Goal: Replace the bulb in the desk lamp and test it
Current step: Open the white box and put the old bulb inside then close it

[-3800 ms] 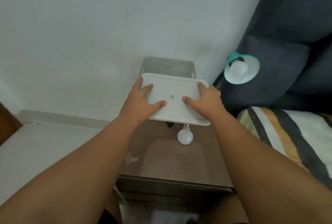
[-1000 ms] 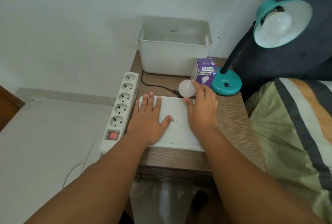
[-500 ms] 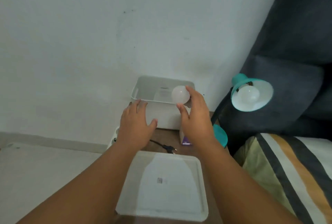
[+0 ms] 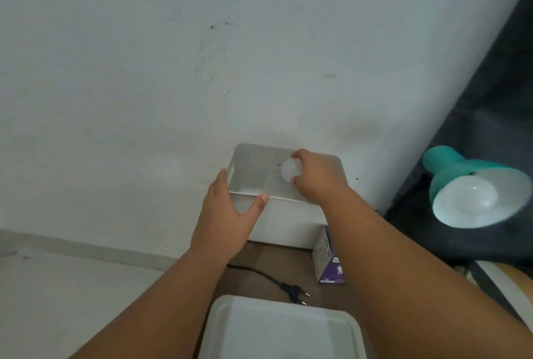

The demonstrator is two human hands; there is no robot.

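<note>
Carried up from the desk (image 4: pixel 259 269) since a second earlier, one loose bulb (image 4: pixel 290 170) sat clamped in the right hand (image 4: pixel 314 177) over the open white bin (image 4: pixel 288 220), probably for storing, while the left hand (image 4: pixel 227 214), fingers spread, steadied its rim; a second bulb (image 4: pixel 467 198) sat in the single teal lamp (image 4: pixel 473 188).

White seen on storage bin (image 4: pixel 288 223), lid (image 4: pixel 282 330), both bulbs. Lamp shade (image 4: pixel 450 165) teal. Bulb box (image 4: pixel 331 260) purple. Plug cord (image 4: pixel 259 273) black. Tabletop (image 4: pixel 265 257) brown woodgrain.
</note>
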